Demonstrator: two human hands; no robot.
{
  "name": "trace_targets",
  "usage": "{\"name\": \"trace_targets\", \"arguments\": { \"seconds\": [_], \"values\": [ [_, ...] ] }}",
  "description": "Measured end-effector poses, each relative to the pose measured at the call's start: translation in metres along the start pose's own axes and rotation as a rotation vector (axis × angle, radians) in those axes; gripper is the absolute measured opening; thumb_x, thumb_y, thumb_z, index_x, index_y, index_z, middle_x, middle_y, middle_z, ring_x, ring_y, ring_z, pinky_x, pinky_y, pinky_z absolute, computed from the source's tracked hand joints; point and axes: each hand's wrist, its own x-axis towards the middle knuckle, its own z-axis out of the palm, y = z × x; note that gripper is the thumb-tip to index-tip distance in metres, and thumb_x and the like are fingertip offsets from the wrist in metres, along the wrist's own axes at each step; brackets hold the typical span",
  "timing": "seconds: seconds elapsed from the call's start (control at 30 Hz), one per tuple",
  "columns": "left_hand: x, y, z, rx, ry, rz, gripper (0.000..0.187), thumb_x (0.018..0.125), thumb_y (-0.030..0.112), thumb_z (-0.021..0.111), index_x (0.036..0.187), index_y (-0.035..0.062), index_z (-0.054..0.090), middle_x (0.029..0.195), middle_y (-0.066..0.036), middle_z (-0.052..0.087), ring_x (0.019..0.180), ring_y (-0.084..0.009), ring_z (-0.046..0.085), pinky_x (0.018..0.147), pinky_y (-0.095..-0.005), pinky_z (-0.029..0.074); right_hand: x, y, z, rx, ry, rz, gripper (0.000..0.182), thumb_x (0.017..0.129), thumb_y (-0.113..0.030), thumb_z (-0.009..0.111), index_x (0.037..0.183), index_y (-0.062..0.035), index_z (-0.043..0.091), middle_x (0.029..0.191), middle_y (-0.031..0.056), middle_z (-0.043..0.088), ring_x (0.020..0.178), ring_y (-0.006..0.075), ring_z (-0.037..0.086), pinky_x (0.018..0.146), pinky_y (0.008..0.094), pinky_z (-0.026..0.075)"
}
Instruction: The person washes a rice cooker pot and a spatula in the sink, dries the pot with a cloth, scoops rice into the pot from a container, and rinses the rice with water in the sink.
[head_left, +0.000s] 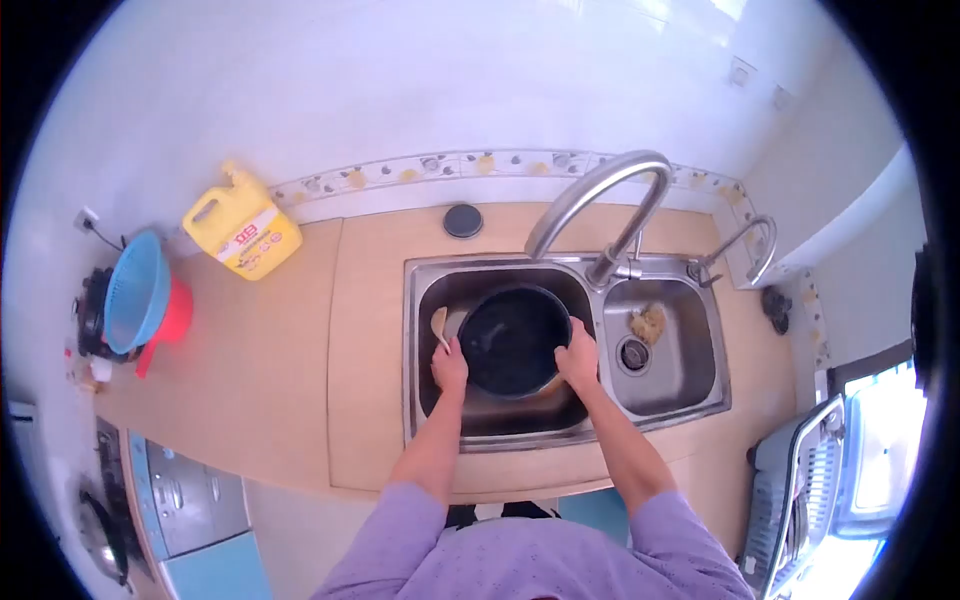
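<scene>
A round black pot (513, 342) sits in the larger left basin of the steel sink (500, 436), its dark inside facing up. My right hand (577, 357) is closed on its right rim, thumb toward the inside. At the pot's left side, my left hand (450, 366) is closed around the handle of a wooden spoon (439, 321). The spoon's bowl points up and away from me, beside the pot. The fingers of my left hand are right at the pot's rim and partly hidden.
A tall curved faucet (608, 190) arches behind the basins. In the right basin lie a tan scrubber (648, 325) and a drain (633, 355). A black round lid (463, 221), a yellow detergent jug (243, 225) and a blue colander (139, 293) stand on the counter (265, 350). A dish rack (800, 490) is at right.
</scene>
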Motion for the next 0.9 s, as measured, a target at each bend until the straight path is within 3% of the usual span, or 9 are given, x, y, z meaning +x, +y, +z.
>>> {"name": "trace_targets", "arguments": {
  "seconds": [0.27,0.37,0.5,0.53,0.6,0.7,0.77,0.83,0.9],
  "values": [
    [-0.002,-0.016,0.03,-0.18,-0.015,-0.12,0.049,0.086,0.048,0.051,0.092,0.0013,0.064,0.088,-0.022,0.063,0.086,-0.041,0.059,0.074,-0.0463,0.044,-0.018,-0.057,-0.031,-0.163,0.055,-0.276,0.058,0.067,-0.003,0.056,0.124,-0.0034,0.041,0.082,0.0223,0.059,0.066,0.0408,0.058,0.06,0.0514,0.046],
    [-0.005,0.014,0.017,-0.249,-0.024,-0.012,0.043,0.081,0.043,0.06,0.087,0.0001,0.062,0.081,-0.021,0.063,0.08,-0.0379,0.06,0.071,-0.0435,0.044,-0.022,-0.058,-0.041,-0.092,0.106,-0.284,0.059,0.067,-0.002,0.055,0.124,-0.0027,0.041,0.085,0.0228,0.06,0.07,0.0416,0.058,0.064,0.0504,0.047],
    [0.013,0.027,0.003,-0.282,-0.037,0.195,0.035,0.07,0.028,0.075,0.077,0.0009,0.054,0.066,-0.015,0.057,0.065,-0.0301,0.057,0.064,-0.0383,0.044,-0.016,-0.043,-0.053,0.067,0.134,-0.142,0.058,0.068,0.0,0.056,0.124,-0.0015,0.041,0.09,0.0238,0.061,0.078,0.0424,0.058,0.072,0.0474,0.047],
    [0.006,0.057,-0.025,-0.195,-0.064,0.271,0.032,0.063,0.015,0.075,0.073,0.0033,0.047,0.06,-0.009,0.049,0.058,-0.0255,0.052,0.06,-0.0364,0.043,-0.017,-0.034,-0.051,0.092,0.171,-0.138,0.057,0.068,0.0,0.056,0.124,-0.0017,0.041,0.091,0.0239,0.061,0.08,0.0424,0.058,0.074,0.0467,0.047],
    [0.011,0.08,-0.045,-0.151,-0.097,0.338,0.027,0.063,0.01,0.071,0.072,0.0036,0.046,0.06,-0.008,0.049,0.057,-0.0248,0.051,0.058,-0.037,0.042,-0.023,-0.022,-0.044,0.146,0.19,-0.049,0.054,0.07,-0.001,0.058,0.121,-0.0032,0.043,0.093,0.0248,0.061,0.087,0.0409,0.059,0.078,0.0454,0.046],
    [-0.001,0.123,-0.071,-0.047,-0.092,0.461,0.019,0.063,0.006,0.063,0.072,0.004,0.047,0.061,-0.011,0.051,0.057,-0.0288,0.052,0.058,-0.0393,0.042,-0.027,0.016,-0.009,0.253,0.069,0.081,0.047,0.075,-0.001,0.057,0.119,-0.0043,0.042,0.091,0.019,0.061,0.076,0.032,0.065,0.051,0.0379,0.054],
    [-0.009,0.14,-0.082,0.096,-0.138,0.559,0.018,0.064,0.007,0.064,0.074,0.0041,0.049,0.063,-0.013,0.054,0.061,-0.0321,0.055,0.06,-0.0407,0.044,-0.034,0.033,0.019,0.366,-0.04,0.22,0.047,0.076,-0.001,0.056,0.12,-0.0047,0.04,0.09,0.0174,0.06,0.071,0.0303,0.064,0.044,0.0355,0.053],
    [-0.026,0.157,-0.093,0.27,-0.206,0.602,0.03,0.064,0.009,0.064,0.093,0.0059,0.058,0.077,-0.019,0.062,0.077,-0.0366,0.06,0.068,-0.0452,0.047,-0.04,0.032,0.033,0.471,-0.146,0.365,0.048,0.076,0.0,0.055,0.121,-0.0055,0.038,0.09,0.0166,0.059,0.066,0.0301,0.064,0.04,0.036,0.052],
    [-0.037,0.157,-0.094,0.283,-0.111,0.837,0.033,0.065,0.008,0.063,0.097,0.0037,0.057,0.077,-0.019,0.062,0.076,-0.0377,0.06,0.069,-0.0467,0.047,-0.044,0.025,0.052,0.568,-0.249,0.516,0.05,0.075,0.002,0.053,0.121,-0.0065,0.035,0.089,0.0167,0.059,0.062,0.0313,0.062,0.04,0.0391,0.052]
  ]
}}
